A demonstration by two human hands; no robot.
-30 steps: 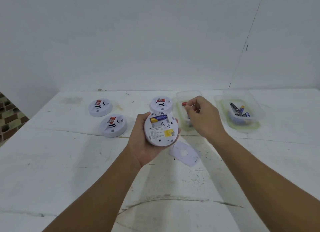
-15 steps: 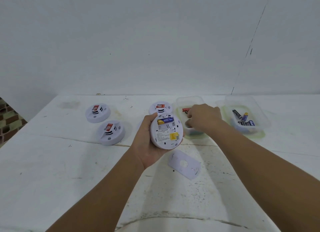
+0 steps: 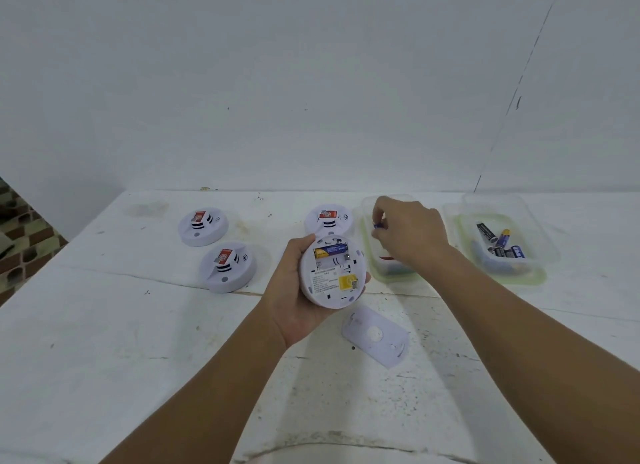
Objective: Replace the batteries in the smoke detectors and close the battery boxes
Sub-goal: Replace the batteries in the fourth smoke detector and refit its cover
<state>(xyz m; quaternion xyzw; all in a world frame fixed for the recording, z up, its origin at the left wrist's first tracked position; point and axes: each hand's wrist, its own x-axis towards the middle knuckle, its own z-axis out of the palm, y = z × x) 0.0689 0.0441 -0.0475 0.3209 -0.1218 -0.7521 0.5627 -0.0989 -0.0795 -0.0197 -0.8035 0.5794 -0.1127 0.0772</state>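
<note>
Table (image 3: 104,342) first: a white, scuffed top runs the whole width of my view, with a white wall behind it. On the far right sits a clear plastic tub (image 3: 533,228) with several dark batteries (image 3: 502,243) in a loose heap at its bottom. Just left of it stands a second clear tub (image 3: 372,259), over which my right hand (image 3: 412,235) hangs. Three white smoke detectors rest face up on the table — one far left (image 3: 203,224), one nearer (image 3: 228,266), one at the far middle (image 3: 329,218) just beyond what I hold.

My left hand (image 3: 294,290) grips the open detector (image 3: 332,273) above the table, back side toward me, thumb along its left rim and fingers curled round the far side and right edge. Its battery box is uncovered: one blue and yellow battery (image 3: 330,250) lies in the upper slot, and the slot below it looks bare. A yellow label sits lower on the back.

On the table, near and right of that hand, lies the loose white cover plate (image 3: 375,335), flat, with a round hole in it.

Smallest of all — a small blue-tipped battery (image 3: 378,225) is pinched between the thumb and fingertips of my right hand, fingers curled around it, above the second tub and well apart from the open slot.
</note>
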